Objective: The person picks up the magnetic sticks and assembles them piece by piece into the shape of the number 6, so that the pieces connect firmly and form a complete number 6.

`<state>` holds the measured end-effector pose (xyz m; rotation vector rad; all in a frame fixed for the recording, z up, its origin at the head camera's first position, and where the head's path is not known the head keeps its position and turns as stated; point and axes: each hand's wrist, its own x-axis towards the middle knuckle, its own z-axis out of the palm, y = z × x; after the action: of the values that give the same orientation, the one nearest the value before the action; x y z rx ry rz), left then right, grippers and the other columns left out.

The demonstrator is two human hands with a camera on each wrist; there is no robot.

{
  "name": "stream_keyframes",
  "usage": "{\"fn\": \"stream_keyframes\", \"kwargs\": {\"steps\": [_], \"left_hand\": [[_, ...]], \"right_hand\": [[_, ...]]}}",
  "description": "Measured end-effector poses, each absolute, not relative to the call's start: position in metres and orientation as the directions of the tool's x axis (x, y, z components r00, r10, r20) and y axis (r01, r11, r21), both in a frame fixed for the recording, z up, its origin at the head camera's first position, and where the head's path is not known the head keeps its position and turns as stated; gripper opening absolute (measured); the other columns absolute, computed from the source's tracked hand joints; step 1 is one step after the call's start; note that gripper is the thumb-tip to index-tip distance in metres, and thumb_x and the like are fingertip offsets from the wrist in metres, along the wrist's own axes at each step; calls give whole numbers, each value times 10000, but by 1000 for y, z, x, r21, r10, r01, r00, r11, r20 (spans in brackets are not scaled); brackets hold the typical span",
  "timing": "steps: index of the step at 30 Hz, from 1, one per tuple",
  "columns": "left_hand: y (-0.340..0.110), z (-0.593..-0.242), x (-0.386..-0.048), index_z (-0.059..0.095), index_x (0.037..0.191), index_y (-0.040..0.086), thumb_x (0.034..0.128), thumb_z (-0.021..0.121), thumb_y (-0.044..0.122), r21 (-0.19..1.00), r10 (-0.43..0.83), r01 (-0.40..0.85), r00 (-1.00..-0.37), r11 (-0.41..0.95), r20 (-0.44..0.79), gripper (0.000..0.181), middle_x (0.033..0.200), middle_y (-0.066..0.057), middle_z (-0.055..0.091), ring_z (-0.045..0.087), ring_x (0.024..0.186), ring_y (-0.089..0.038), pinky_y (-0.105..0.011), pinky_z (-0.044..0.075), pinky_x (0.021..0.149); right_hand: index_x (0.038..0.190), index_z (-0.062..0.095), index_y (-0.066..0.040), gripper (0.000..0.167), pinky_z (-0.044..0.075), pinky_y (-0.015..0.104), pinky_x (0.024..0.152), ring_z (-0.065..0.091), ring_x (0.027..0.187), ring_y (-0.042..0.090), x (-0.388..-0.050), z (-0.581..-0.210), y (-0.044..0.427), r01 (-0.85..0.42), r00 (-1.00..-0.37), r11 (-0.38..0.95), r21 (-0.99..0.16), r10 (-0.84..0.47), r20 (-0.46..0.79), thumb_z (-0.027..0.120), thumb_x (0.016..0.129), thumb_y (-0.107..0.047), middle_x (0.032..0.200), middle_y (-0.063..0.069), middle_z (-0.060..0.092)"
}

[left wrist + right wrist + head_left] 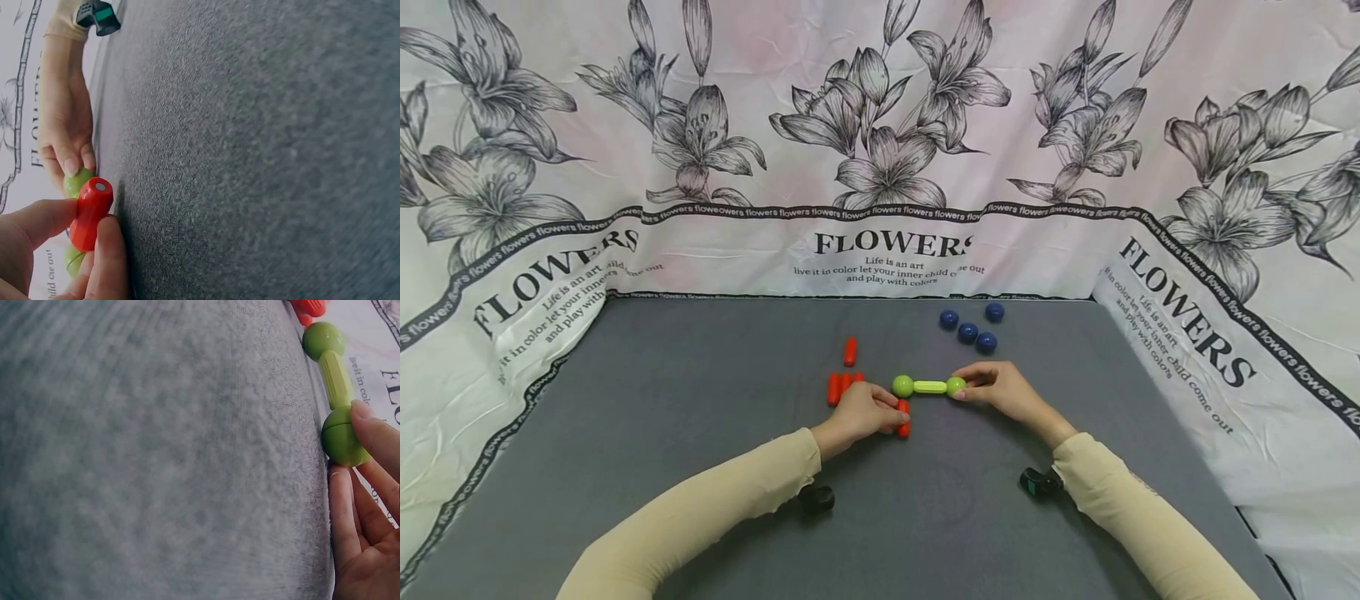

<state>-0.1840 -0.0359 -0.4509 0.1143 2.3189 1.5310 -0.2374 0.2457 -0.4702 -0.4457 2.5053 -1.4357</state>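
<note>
Between thumb and fingers, my left hand pinches a red rod with a small silvery dot on its end. My right hand pinches a green ball. That ball is joined by a yellow-green rod to a second green ball, making a dumbbell shape that lies crosswise. In the head view the red rod is just below the left-hand ball; whether they touch I cannot tell. More red rods lie side by side behind my left hand, partly hidden by it.
One separate red rod lies farther back. Several dark blue balls are grouped at the back right of the grey table. A flower-printed cloth stands around the table's back and sides. A black device is at the right wrist.
</note>
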Motion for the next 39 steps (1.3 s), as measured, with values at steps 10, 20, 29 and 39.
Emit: {"fn": "stream_keyframes", "kwargs": {"steps": [10,20,29,39], "left_hand": [[-33,-453,-189,692,1019,-1,802,825,164,906,222,-169,-937,389,-270,304,921,-145,772,726,682,-149,-313,610,697],[-30,-453,-190,691,999,-19,820,810,150,913,205,-161,-946,374,-251,274,885,-154,770,692,624,-118,-295,608,640],[-29,-454,-188,695,1006,7,794,842,228,896,179,-136,-957,423,-230,339,860,-117,771,674,607,-107,-277,588,623],[-28,-453,-185,693,1016,13,790,844,240,880,165,-114,-963,460,-211,354,867,-103,771,662,613,-106,-257,560,611]], "right_hand": [[1155,729,-120,391,533,200,724,662,856,56,-236,-470,246,-141,-933,487,-862,-356,-48,828,808,-270,1066,102,740],[1146,730,-120,387,529,198,719,658,846,61,-237,-470,246,-148,-932,488,-860,-360,-44,831,804,-271,1058,113,738],[1152,728,-122,390,534,199,726,663,852,61,-237,-469,246,-151,-933,494,-856,-358,-42,827,808,-276,1070,115,739],[1152,730,-121,388,530,197,719,659,844,49,-237,-470,245,-148,-935,496,-855,-353,-43,827,809,-274,1064,102,742]]}}
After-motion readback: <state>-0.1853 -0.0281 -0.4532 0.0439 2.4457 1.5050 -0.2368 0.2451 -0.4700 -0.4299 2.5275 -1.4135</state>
